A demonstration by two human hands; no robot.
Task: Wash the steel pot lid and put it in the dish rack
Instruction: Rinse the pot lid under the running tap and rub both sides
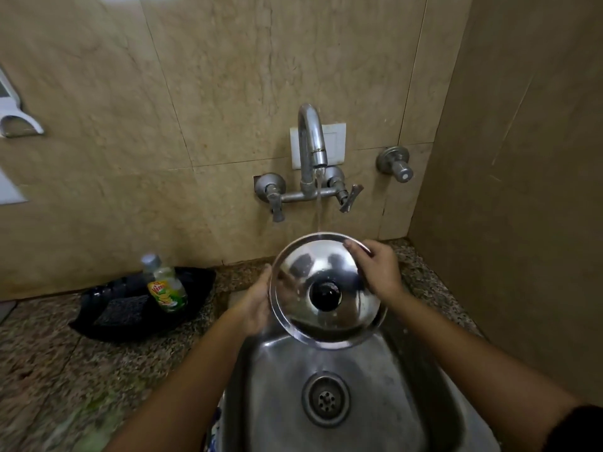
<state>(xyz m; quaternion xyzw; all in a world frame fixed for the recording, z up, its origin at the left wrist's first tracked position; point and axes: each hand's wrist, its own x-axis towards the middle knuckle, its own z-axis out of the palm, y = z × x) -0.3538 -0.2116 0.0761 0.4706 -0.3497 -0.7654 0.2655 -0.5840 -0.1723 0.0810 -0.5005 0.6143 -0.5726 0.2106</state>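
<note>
Steel pot lid held tilted over sink, knob side up, far rim under tap stream, likely so rinse water sheets down into sink. Left hand grips left rim; right hand clasps far-right rim. Underside hidden. Dish rack not in view. Soap bottle on worktop left of sink.

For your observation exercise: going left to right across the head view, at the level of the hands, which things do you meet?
Black tray → scrub pad → dish soap bottle → left hand → steel pot lid → right hand.
</note>
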